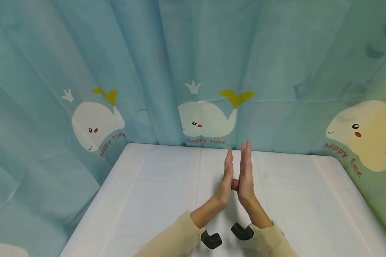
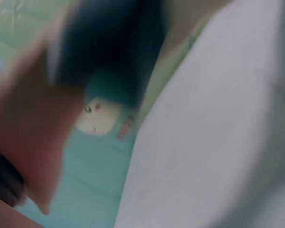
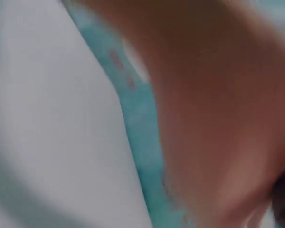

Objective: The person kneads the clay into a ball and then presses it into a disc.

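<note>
My left hand (image 1: pixel 225 184) and right hand (image 1: pixel 246 178) stand palm to palm near the middle of the head view, fingers straight and pointing away. Between the lower palms sits a small, rounded reddish-brown lump (image 1: pixel 234 185), touched from both sides. Most of it is hidden by the hands, and I cannot tell what it is made of. The fingertips are slightly apart. In both wrist views, blurred skin and part of a dark rounded shape (image 2: pixel 4 179) show at the edge.
A white-covered table (image 1: pixel 167 185) lies under the hands. Behind it hangs a blue-green curtain (image 1: pixel 209 53) printed with whales and "happy time". Black wrist cameras (image 1: pixel 211 240) sit at both beige cuffs, close to each other.
</note>
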Motion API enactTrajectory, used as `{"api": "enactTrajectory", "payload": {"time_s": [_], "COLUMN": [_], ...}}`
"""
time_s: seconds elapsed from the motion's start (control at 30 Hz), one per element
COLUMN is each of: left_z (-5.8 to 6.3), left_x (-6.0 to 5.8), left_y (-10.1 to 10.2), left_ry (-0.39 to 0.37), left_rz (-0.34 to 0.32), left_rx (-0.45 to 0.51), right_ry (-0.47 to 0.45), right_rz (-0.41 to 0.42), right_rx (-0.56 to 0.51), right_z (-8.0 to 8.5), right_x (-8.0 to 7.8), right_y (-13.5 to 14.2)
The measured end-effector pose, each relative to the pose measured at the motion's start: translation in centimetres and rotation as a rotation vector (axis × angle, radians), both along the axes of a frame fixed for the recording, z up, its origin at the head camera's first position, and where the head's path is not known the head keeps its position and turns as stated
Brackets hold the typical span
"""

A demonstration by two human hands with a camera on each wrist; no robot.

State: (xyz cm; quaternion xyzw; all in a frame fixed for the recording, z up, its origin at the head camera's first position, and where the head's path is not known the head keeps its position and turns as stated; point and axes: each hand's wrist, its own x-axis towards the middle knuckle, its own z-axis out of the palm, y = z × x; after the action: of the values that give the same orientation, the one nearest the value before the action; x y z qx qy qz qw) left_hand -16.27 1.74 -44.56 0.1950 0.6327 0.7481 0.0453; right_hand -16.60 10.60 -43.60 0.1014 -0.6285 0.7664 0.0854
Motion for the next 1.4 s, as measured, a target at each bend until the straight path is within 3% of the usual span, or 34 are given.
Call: {"api": "enactTrajectory", "payload": {"time_s": [0.07,0.17,0.23,0.33,0.43,0.53,0.63,0.73,0.83,0.93,1.07,1.23,1.4], "left_z": [0.7,2.1,2.5,1.5,-0.4,-1.1,-0.8,-0.2,0.2,-0.1,-1.2,-1.6,-0.5], "left_x": [0.7,1.0,0.4,-0.8,-1.2,-0.5,0.6,1.2,0.9,0.1,-0.7,-0.2,0.8], "left_y": [0.0,-0.5,-1.0,-1.5,-1.6,-1.4,-1.2,-1.0,-1.4,-1.9,-2.2,-1.8,-1.3], "left_ry": [-0.044,-0.101,-0.057,0.022,0.016,-0.025,-0.022,-0.096,-0.154,-0.105,-0.050,-0.025,-0.015], "left_rz": [-0.032,-0.016,0.022,0.094,0.104,0.071,0.011,-0.013,0.029,0.096,0.120,0.032,-0.103], "left_rx": [0.057,0.153,0.159,0.073,0.041,0.047,0.050,0.132,0.185,0.132,0.106,0.077,0.045], "right_ry": [-0.005,0.018,0.050,0.112,0.151,0.135,0.104,0.081,0.044,0.031,0.116,0.171,0.045], "right_rz": [-0.003,0.042,0.072,0.078,0.063,0.026,-0.026,-0.040,-0.008,0.030,0.044,-0.001,-0.067], "right_rx": [-0.014,0.034,0.072,0.116,0.151,0.189,0.194,0.188,0.196,0.185,0.189,0.214,0.144], "right_z": [-0.3,-1.1,-1.4,-0.7,0.3,0.8,0.5,-0.3,-1.5,-1.9,-0.6,0.7,-0.5], "right_x": [-0.4,0.3,1.3,2.5,2.9,1.7,-0.5,-1.5,-0.5,1.4,3.0,1.6,-1.4], "right_y": [0.5,0.0,-1.1,-2.5,-3.0,-2.8,-1.6,-1.0,-1.6,-2.9,-3.8,-3.1,-0.8]}}
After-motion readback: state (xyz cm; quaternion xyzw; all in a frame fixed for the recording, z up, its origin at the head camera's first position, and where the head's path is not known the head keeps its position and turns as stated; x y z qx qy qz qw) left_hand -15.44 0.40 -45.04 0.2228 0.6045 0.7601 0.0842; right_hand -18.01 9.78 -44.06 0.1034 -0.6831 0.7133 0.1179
